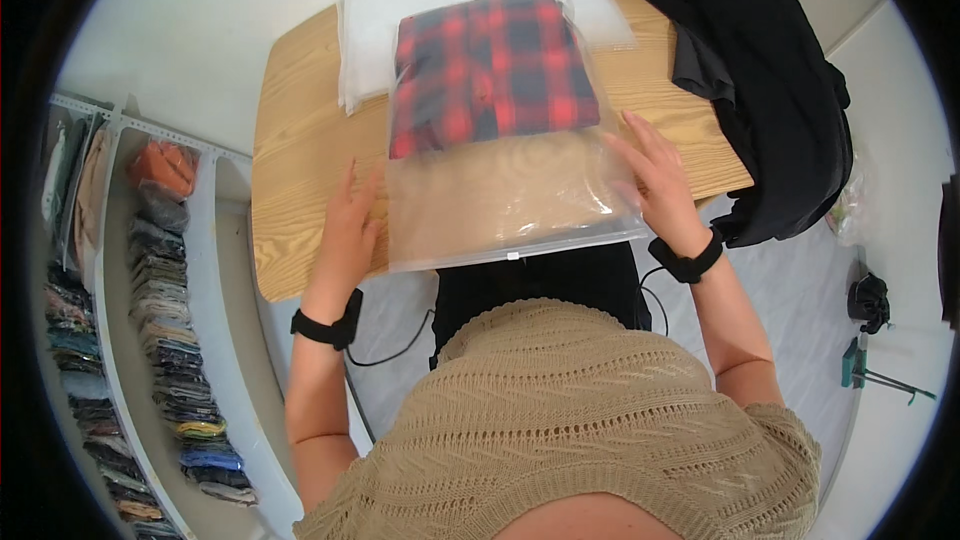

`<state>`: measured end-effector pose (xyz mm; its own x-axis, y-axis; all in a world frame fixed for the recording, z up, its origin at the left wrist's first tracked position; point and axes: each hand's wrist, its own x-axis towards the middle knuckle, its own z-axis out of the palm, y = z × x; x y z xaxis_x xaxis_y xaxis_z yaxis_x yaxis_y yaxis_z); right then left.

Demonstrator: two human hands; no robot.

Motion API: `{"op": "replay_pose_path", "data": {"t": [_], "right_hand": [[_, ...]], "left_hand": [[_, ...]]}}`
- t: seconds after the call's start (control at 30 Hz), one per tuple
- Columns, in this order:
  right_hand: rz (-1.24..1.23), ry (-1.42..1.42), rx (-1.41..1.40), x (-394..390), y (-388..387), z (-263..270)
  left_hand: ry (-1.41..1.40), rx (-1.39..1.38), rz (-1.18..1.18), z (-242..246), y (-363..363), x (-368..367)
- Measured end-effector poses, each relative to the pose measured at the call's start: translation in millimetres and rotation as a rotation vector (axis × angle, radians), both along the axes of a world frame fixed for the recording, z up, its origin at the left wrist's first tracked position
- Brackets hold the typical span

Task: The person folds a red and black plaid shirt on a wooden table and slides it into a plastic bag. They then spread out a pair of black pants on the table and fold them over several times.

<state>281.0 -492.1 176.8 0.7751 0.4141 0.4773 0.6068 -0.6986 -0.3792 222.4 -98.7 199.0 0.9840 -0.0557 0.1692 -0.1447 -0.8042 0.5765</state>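
Note:
A folded red and black plaid garment (495, 67) lies inside a clear zip-top plastic bag (510, 195) on the wooden table (300, 112). It fills the far part of the bag, and the near part is flat. The zip edge, with a small white slider (513, 256), faces me and overhangs the table's near edge. My left hand (354, 214), fingers apart and slightly blurred, is by the bag's left side, holding nothing. At the bag's right edge is my right hand (651, 172), fingers spread; whether its fingertips press on the plastic is unclear.
A stack of translucent plastic bags (367, 37) lies beneath the filled bag's far part. Black fabric (780, 90) drapes over the table's right side, with a dark grey piece (699, 64) beside it. Shelves (112, 187) at the left hold many folded, bagged garments (169, 315). Cables hang near both wrists.

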Motion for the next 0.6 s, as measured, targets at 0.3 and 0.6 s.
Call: {"op": "replay_pose_path", "data": {"t": [0.3,0.6], "right_hand": [[0.237,0.127,-0.19,29,-13,14],[0.346,0.305,-0.056,5,-47,-3]], "left_hand": [[-0.098,0.575,-0.493,23,-3,35],[-0.104,0.195,-0.643,14,-9,4]]}}
